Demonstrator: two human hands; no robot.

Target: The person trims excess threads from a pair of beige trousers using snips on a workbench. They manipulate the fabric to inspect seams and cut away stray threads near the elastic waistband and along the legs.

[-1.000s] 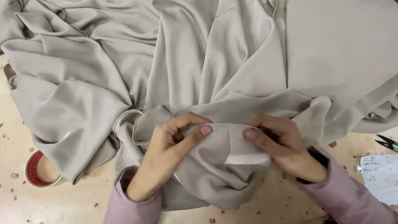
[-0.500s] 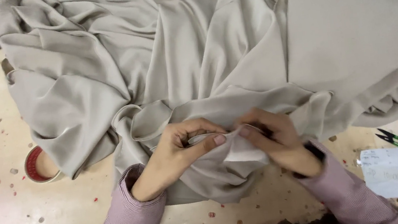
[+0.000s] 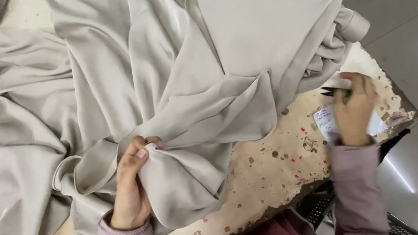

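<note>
We see a white paper label [image 3: 326, 119] under our right hand [image 3: 354, 110], now off the cloth, closing on green snips [image 3: 338, 91]; our left hand [image 3: 132, 188] pinches grey fabric [image 3: 173, 84].

Sewing workshop: fabric [image 3: 172, 74], snips [image 3: 336, 91], worktable [image 3: 274, 173]

One grey cloth [image 3: 162, 86], one snips [image 3: 337, 91], one paper slip [image 3: 326, 119], two hands.

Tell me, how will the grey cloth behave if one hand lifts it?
The grey cloth lies in deep soft folds, so it would likely hang limp. Its slight sheen suggests it may slip. The left hand pinches only a bunch, so the rest would probably drag along the table.
</note>
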